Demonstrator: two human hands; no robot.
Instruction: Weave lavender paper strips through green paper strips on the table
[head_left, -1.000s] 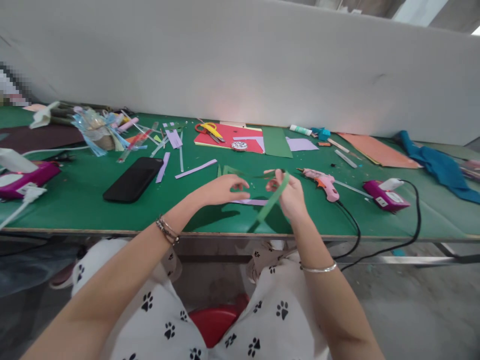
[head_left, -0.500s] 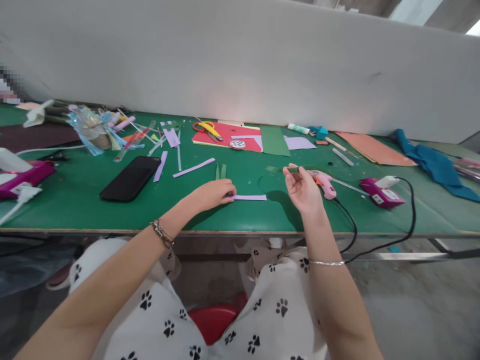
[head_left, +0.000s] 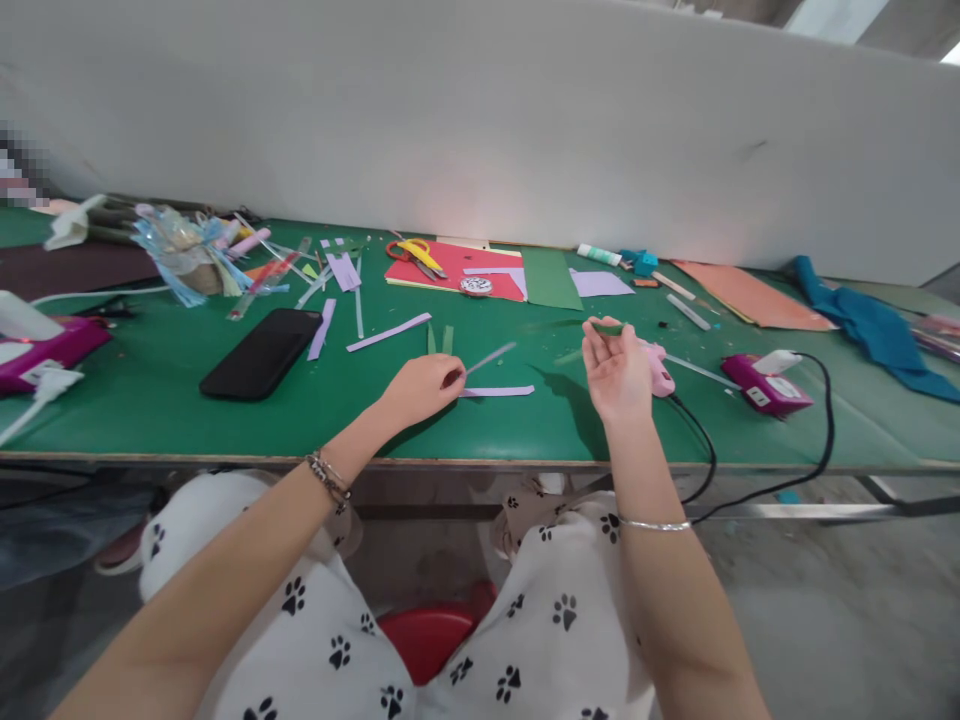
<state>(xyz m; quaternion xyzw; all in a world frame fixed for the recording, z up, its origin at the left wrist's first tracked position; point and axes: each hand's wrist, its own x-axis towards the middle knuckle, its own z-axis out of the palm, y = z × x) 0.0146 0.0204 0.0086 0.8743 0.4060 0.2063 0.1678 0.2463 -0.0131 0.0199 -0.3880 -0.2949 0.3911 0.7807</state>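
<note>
My left hand (head_left: pixel 426 390) is closed, pinching one end of a thin purple paper strip (head_left: pixel 491 357) that slants up to the right, blurred by motion. Just below it a second purple strip (head_left: pixel 501 391) lies flat on the table. Two green paper strips (head_left: pixel 448 340) stick out behind my left hand. My right hand (head_left: pixel 616 372), palm turned up, has its fingers closed on a green paper strip (head_left: pixel 606 328); the strip's far end is smeared to the left. A pink glue gun (head_left: pixel 658 370) lies beside my right hand, partly hidden by it.
A black phone (head_left: pixel 262 353) lies on the green table (head_left: pixel 360 425) at left. Yellow scissors (head_left: pixel 415 252), red paper (head_left: pixel 495 262) and a green sheet (head_left: pixel 550 278) lie toward the back. A purple power block (head_left: pixel 765 388) with black cable sits right; a grey partition (head_left: pixel 480 120) stands behind.
My left hand has raised a purple strip off the table, uncovering another one beneath. My right hand has moved slightly right with the green strip, covering more of the glue gun.
</note>
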